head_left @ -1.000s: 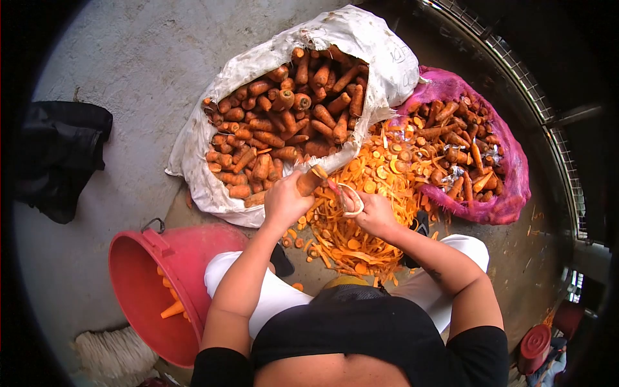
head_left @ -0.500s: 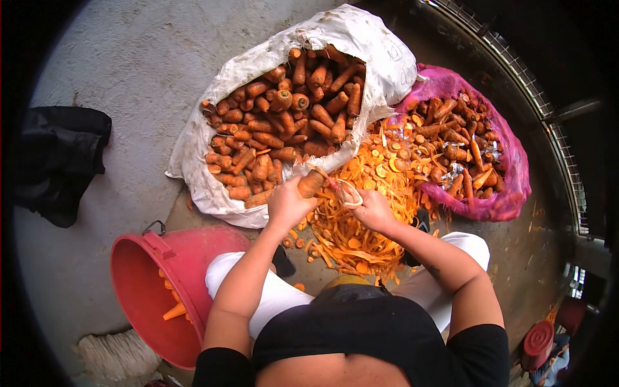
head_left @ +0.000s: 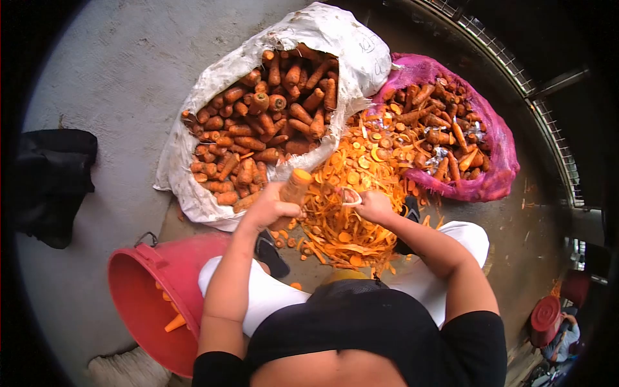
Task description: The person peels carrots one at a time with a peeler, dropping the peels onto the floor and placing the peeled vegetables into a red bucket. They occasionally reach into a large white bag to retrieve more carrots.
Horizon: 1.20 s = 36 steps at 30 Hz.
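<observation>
My left hand is closed round a carrot whose upper end shows a flat, bright orange cut face. A short gap to the right, my right hand grips a peeler with a pale looped handle; its blade is hard to make out. Both hands are above a heap of orange peels and cut slices. Beyond my left hand lies a white sack, open and full of unpeeled carrots.
A pink mesh sack with carrots lies at the right. At the lower left a red bucket tips on its side with peeled carrots inside. Black cloth lies far left. Another person is beside a red container at the lower right.
The carrot in my left hand now stands more upright, its top showing a flat cut face. The peeler is farther from it. The view has shifted slightly, moving the sacks left and up.
</observation>
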{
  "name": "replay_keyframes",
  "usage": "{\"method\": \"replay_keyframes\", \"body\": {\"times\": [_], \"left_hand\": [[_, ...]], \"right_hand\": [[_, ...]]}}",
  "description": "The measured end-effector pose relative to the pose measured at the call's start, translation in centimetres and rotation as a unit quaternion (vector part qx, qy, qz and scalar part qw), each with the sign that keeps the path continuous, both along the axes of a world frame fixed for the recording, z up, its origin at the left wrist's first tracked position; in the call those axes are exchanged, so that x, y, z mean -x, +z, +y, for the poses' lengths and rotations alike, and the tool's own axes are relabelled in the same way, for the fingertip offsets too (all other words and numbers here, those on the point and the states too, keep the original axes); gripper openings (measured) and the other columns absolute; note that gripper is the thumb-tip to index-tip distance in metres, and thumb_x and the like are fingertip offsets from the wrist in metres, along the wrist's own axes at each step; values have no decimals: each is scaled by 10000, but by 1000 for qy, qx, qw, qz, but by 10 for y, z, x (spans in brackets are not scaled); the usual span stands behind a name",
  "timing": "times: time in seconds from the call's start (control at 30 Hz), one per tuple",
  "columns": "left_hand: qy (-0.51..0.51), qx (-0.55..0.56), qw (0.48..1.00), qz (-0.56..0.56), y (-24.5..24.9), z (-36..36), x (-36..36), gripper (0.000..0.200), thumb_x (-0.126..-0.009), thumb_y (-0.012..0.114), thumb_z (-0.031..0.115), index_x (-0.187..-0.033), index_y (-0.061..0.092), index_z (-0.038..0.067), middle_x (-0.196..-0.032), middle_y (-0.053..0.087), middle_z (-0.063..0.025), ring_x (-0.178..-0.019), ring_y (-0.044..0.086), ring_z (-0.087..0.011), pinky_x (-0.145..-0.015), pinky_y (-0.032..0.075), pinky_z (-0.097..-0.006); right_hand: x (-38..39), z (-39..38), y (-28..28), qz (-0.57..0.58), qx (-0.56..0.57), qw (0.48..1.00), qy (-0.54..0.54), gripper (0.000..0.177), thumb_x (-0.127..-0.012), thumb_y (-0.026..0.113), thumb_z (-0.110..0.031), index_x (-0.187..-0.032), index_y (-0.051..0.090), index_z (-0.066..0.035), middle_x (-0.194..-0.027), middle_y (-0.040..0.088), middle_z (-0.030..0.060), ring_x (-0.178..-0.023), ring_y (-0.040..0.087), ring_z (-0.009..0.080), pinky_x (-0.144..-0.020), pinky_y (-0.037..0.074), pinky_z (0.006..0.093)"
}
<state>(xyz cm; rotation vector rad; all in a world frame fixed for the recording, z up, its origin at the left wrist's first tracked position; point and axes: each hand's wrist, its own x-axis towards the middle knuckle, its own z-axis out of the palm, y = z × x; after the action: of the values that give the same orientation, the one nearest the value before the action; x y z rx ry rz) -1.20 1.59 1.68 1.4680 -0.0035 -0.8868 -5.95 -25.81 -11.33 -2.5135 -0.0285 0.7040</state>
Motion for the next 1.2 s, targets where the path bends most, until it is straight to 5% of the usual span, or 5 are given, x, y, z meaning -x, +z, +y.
{"method": "replay_keyframes", "body": {"times": [0.13, 0.5, 0.7, 0.77, 1.2], "left_hand": [[56, -52, 997, -26, -18, 1, -5, 485, -752, 706, 125, -1173, 513, -18, -1028, 607, -60, -873, 581, -116, -781, 462, -248], [175, 33, 974, 141, -38, 1, -12, 580, -899, 522, 524, -1147, 506, 0, -824, 584, -94, -627, 635, -181, -573, 548, -301], [251, 124, 945, 166, -41, -9, -8, 496, -932, 476, 495, -1112, 501, 33, -780, 608, -102, -644, 638, -204, -598, 540, -318], [264, 144, 938, 173, -42, -15, -4, 488, -950, 432, 482, -1128, 506, 33, -798, 614, -101, -664, 632, -202, -604, 540, -300], [260, 153, 931, 206, -39, -44, 10, 433, -919, 536, 409, -1152, 477, 48, -858, 603, -90, -715, 624, -179, -629, 548, -322]], "right_hand": [[3, -21, -19, 28, 85, 995, -33, 417, -855, 504, -452, -854, 657, -64, -762, 646, 195, -731, 634, 373, -648, 488, 469], [7, -26, -72, -89, 188, 978, -18, 408, -846, 560, -480, -934, 599, -83, -740, 630, 146, -690, 643, 321, -621, 502, 432], [-47, -16, 69, 39, 5, 999, 33, 621, -786, 636, -590, -1060, 582, -36, -966, 663, 124, -900, 655, 241, -760, 499, 336], [-47, -20, 74, 21, -289, 957, -13, 556, -852, 613, -520, -1073, 572, -12, -970, 646, 87, -919, 617, 160, -768, 474, 288], [-73, -2, 115, -92, -217, 972, 8, 513, -950, 423, -493, -836, 736, -104, -807, 703, 81, -763, 659, 231, -736, 495, 343]]}}
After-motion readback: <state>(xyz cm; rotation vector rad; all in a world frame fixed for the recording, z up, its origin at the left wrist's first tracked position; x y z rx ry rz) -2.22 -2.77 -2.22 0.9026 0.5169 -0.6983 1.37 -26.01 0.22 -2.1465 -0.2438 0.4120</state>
